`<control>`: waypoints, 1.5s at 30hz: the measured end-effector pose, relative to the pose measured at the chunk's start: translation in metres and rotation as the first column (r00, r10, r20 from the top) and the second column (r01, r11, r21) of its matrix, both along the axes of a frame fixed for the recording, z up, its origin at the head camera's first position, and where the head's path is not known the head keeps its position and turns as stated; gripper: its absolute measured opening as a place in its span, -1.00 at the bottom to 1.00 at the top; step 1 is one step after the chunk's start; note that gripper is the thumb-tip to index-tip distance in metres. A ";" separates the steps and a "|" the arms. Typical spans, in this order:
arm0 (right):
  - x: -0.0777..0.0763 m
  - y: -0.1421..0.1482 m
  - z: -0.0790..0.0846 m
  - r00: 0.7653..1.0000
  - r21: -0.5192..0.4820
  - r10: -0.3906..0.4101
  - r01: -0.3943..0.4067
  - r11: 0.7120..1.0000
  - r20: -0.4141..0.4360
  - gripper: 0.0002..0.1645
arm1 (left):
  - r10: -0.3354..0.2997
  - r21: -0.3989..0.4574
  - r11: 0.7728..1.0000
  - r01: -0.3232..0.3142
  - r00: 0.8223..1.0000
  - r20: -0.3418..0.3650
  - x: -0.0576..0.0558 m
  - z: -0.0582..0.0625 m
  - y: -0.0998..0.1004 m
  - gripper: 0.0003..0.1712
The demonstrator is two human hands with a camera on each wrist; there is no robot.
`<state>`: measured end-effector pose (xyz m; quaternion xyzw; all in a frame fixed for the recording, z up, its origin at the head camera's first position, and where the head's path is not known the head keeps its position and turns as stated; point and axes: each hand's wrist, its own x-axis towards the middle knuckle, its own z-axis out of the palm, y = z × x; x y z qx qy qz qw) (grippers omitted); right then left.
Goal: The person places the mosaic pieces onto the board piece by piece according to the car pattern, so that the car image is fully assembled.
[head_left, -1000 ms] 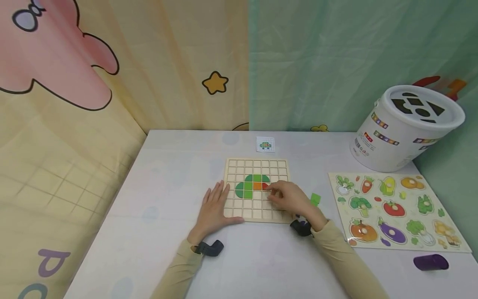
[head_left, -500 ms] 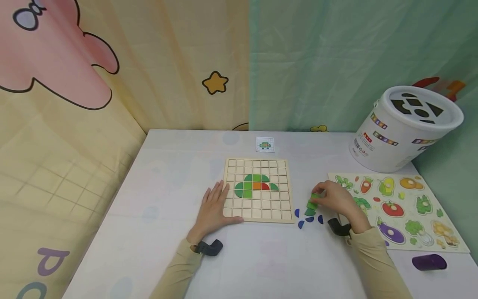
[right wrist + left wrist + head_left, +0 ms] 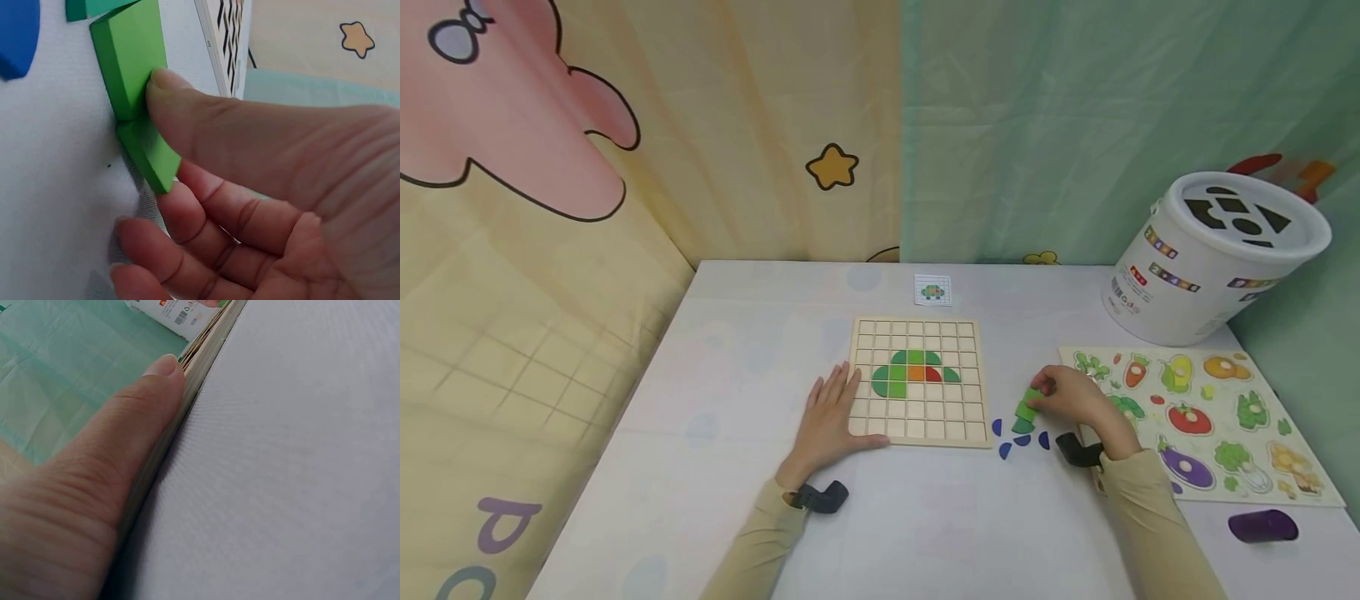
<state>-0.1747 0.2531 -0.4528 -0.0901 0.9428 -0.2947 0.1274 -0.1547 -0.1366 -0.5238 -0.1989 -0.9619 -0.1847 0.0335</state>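
My left hand (image 3: 827, 417) lies spread at the left side of the wooden grid board (image 3: 955, 421), its thumb along the front edge. In the left wrist view that thumb (image 3: 147, 400) presses against the board's rim. Green, orange and red tiles form a rounded shape in the board's cells. Right of the board, my right hand (image 3: 1071, 400) pinches a light green square tile (image 3: 150, 153) between thumb and fingers. Another light green tile (image 3: 131, 56) touches it end to end, with the thumb tip over it. A dark green curved tile (image 3: 1022, 426) lies just in front.
Several blue half-round tiles (image 3: 1004, 451) lie between the board and my right hand. A small picture card (image 3: 933, 290) sits behind the board. To the right are a vegetable puzzle board (image 3: 1150, 417), a white bucket (image 3: 1172, 283) and a purple cylinder (image 3: 1262, 526).
My right hand has left the board, where a dark green curved tile now shows at the shape's right end, and moved right to the loose green tiles. The left hand stays put.
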 end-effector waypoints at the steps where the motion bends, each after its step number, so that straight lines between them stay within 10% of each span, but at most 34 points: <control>1: 0.000 0.000 0.000 1.000 -0.003 0.000 0.000 1.000 0.003 -0.73 | 0.001 -0.001 1.000 -0.001 1.000 0.002 0.000 0.000 0.000 0.36; 29: 0.004 -0.036 -0.005 0.973 -0.093 -0.069 0.050 0.994 -0.222 -0.76 | 0.006 -0.005 1.000 -0.006 1.000 0.015 0.001 0.001 0.000 0.37; 45: -0.004 -0.099 -0.005 0.972 -0.096 0.033 -0.057 0.994 -0.233 -0.88 | 0.006 -0.006 1.000 -0.006 1.000 0.013 0.001 0.002 0.000 0.36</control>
